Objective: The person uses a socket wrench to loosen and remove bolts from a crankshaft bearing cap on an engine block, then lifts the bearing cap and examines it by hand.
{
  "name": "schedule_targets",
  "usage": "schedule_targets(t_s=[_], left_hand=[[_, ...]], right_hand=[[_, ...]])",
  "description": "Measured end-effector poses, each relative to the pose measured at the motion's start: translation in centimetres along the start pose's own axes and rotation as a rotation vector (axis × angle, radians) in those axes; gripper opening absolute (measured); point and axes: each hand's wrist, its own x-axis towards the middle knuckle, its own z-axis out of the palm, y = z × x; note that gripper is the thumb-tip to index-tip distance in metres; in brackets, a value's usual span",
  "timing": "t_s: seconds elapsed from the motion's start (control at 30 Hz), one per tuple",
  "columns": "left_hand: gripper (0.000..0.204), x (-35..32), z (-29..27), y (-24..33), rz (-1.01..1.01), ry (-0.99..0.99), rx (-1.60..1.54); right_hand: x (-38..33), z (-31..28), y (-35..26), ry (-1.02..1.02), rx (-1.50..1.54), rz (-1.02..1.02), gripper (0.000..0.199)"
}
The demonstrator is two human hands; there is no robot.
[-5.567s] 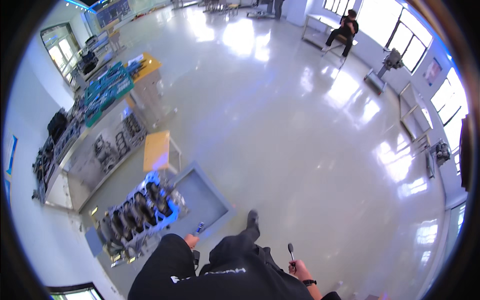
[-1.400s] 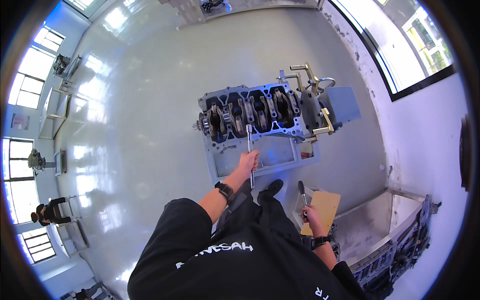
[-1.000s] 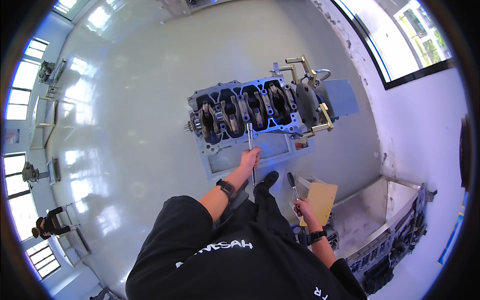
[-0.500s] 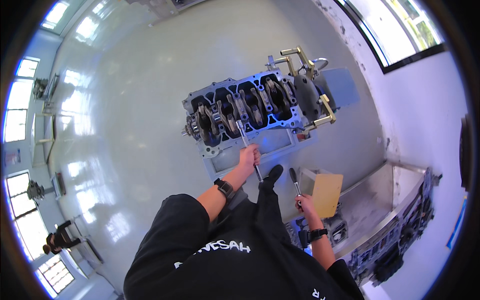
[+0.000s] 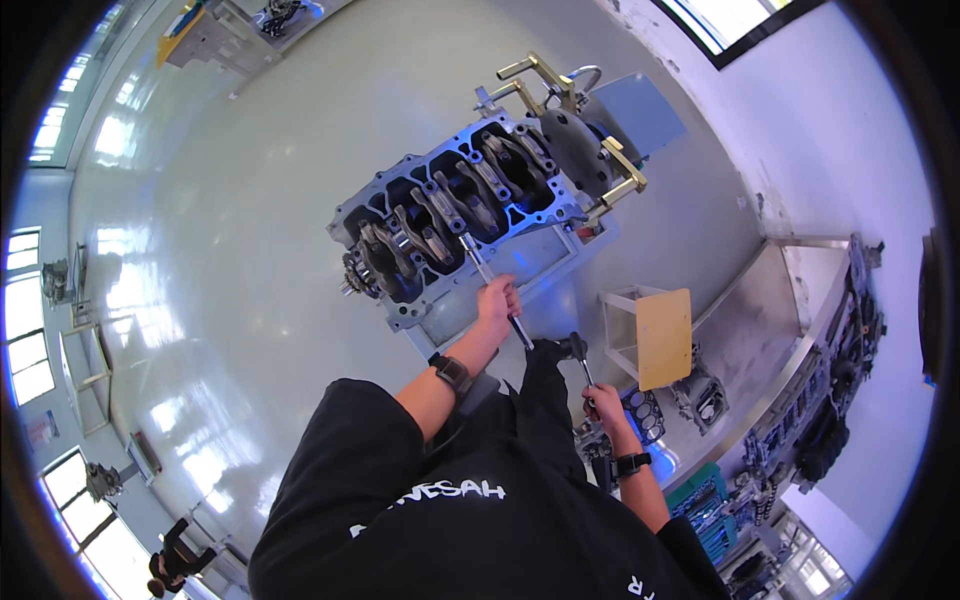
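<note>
My left hand (image 5: 498, 303) is closed around a long chrome extension bar (image 5: 482, 266) with a socket at its far end. The socket end meets the near end of a middle bearing cap (image 5: 446, 211) on an upturned engine block (image 5: 548, 214); whether it sits on a bolt is too small to tell. Lower right, my right hand (image 5: 604, 402) grips a ratchet wrench (image 5: 586, 371) near its metal end, with the black handle pointing away from me. The crankshaft nose (image 5: 357, 274) sticks out at the block's left end.
The block hangs on a stand with brass-coloured arms (image 5: 625, 187). A small table with a yellow top (image 5: 664, 338) stands right of my hands. Beyond it, a metal bench (image 5: 765, 300) carries engine parts and a teal tool case (image 5: 700, 503). Another person (image 5: 178, 560) is far left.
My view has turned, so the block sits further up and left, and more of the right-hand bench shows. Both hands keep their tools; the socket stays at the middle cap.
</note>
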Motion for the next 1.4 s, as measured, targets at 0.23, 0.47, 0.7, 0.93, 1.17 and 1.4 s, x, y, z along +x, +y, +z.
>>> schedule_targets(t_s=[0.23, 0.47, 0.7, 0.93, 1.17, 1.4], left_hand=[[0.036, 0.3, 0.5, -0.6, 0.009, 0.003, -0.060], [0.036, 0.5, 2.2, -1.4, -0.009, -0.047, -0.091], [0.036, 0.3, 0.9, -1.5, 0.106, 0.025, -0.074], [0.036, 0.4, 1.1, -2.3, 0.072, -0.027, -0.132], [0.037, 0.1, 1.1, -2.9, 0.041, -0.017, -0.176], [0.038, -1.1, 1.4, -3.7, 0.041, -0.017, -0.101]], right_hand=[[0.8, -0.8, 3.5, -0.069, 0.073, 0.098, 0.012], [2.5, -2.6, 10.4, 0.047, 0.298, 0.457, 0.016], [-4.2, 2.8, 0.4, -0.292, 0.339, 0.047, 0.012], [-1.8, -3.9, 12.0, -0.085, 0.411, 0.435, 0.017], [-6.2, 4.9, 0.4, -0.506, 0.283, 0.013, 0.009], [-5.3, -2.1, 11.5, 0.060, 0.238, 0.297, 0.016]])
